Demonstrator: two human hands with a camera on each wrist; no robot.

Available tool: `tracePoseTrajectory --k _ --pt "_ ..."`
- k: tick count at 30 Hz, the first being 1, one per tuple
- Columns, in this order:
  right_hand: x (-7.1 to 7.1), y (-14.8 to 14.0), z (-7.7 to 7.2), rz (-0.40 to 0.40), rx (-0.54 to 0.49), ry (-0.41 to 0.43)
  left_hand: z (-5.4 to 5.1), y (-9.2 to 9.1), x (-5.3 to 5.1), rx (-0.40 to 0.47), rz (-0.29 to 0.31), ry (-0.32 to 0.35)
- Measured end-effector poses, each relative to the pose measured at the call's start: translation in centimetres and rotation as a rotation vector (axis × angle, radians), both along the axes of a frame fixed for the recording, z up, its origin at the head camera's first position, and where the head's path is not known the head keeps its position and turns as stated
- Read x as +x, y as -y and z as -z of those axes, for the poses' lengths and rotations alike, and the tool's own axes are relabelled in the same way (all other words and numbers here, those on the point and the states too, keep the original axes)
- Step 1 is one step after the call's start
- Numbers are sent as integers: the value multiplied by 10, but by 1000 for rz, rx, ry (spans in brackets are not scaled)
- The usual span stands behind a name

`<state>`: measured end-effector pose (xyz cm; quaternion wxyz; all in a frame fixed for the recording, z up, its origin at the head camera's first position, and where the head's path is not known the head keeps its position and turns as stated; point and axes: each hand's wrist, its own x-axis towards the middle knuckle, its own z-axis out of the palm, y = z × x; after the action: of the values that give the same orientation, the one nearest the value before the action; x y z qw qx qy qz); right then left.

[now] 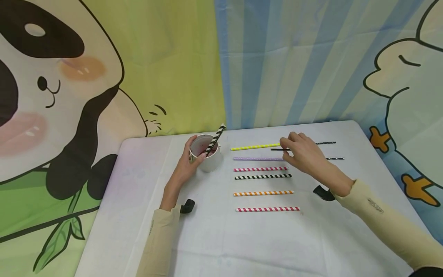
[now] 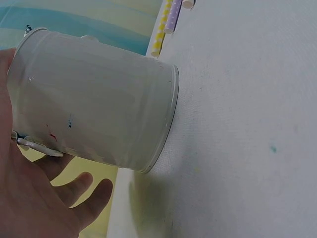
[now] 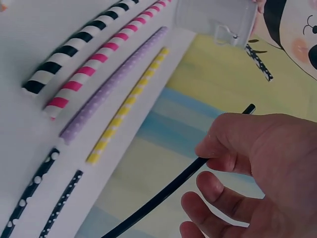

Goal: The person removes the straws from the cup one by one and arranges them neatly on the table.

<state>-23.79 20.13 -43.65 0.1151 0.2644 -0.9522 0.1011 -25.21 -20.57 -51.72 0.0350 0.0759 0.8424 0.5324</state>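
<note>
My left hand [image 1: 185,164] grips a white metal cup [image 1: 212,162] by its rim and side; the cup also fills much of the left wrist view [image 2: 99,99]. A black-and-white striped straw [image 1: 215,139] leans in the cup, sticking out over its rim. My right hand [image 1: 306,156] pinches a plain black straw [image 3: 168,190] between thumb and forefinger. The other fingers lie loosely bent below it. Close to this hand are a yellow straw [image 1: 254,147], a lilac dotted straw [image 1: 257,159] and two black straws with white dots [image 3: 32,186] [image 3: 62,201].
On the white table [image 1: 207,238], a pink striped straw [image 1: 259,169], a black striped straw [image 1: 261,177], an orange striped straw [image 1: 263,193] and a red striped straw [image 1: 268,209] lie in rows between the hands. A printed curtain [image 1: 180,57] hangs behind.
</note>
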Motion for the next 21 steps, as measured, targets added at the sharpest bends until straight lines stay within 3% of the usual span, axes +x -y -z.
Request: tracePoseTrajectory --k 7,14,21 --pt "5 -12 13 -20 44 -16 -1 0 0 3 -1 -7" --pt "12 -29 28 12 101 0 -1 -1 -1 -1 -3 -1" --pt "18 -42 35 50 189 93 -2 -1 -1 4 -2 -1"
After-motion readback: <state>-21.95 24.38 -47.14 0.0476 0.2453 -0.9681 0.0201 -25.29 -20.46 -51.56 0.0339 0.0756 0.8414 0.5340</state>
